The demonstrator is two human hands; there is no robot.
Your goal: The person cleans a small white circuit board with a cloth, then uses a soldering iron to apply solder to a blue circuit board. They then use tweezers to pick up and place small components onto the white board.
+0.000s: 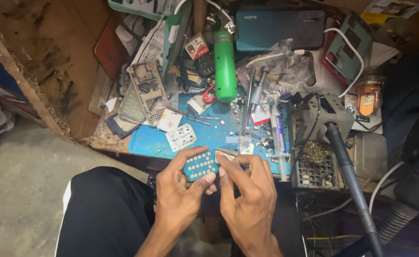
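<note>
My left hand (181,190) pinches a small blue circuit board (201,165) with rows of gold contact pads, thumb below and fingers above it. My right hand (245,188) touches the board's right edge, its thumb and forefinger closed on a thin pale strip (227,153) at the board's corner. Both hands hover over my lap, just in front of the blue work mat (209,134). A white keypad membrane (181,137) and a white square piece (170,120) lie on the mat.
A green bottle (225,65), a grey phone frame (147,90), a syringe (279,143), a brass-wool tip cleaner (315,153), a black-handled tool (350,176) and a teal box (278,28) crowd the cluttered bench. Wooden wall (47,62) at left; concrete floor (19,190) below.
</note>
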